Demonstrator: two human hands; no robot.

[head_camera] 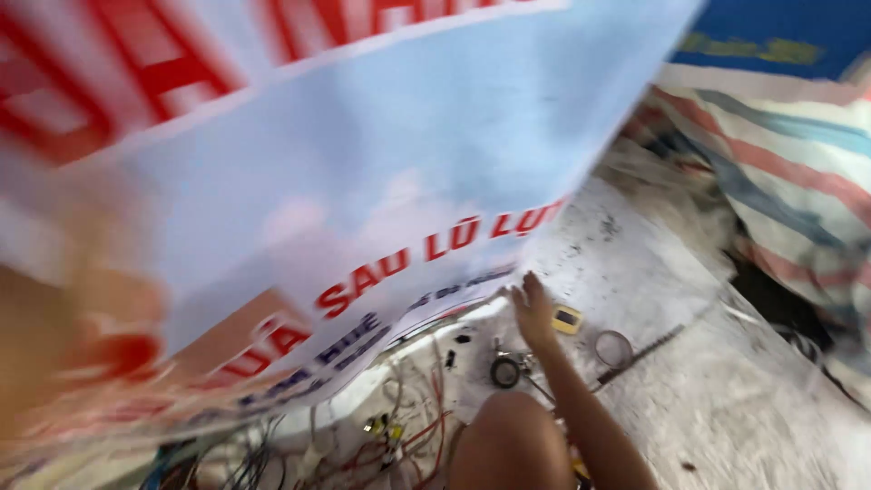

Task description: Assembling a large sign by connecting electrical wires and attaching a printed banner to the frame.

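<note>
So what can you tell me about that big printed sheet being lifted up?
The banner is a large, thin, flexible sheet, seemingly printed vinyl: pale blue and white with big red lettering and smaller blue lettering near its lower edge. It is raised and tilted, filling most of the view, and blurred. The right hand touches its lower edge from beneath. Below it lie tangled wires on a dusty floor.

Large printed banner (381,172) fills upper left, blurred: pale blue sheet, white band, red and dark-blue lettering, lower edge tilted.
</note>
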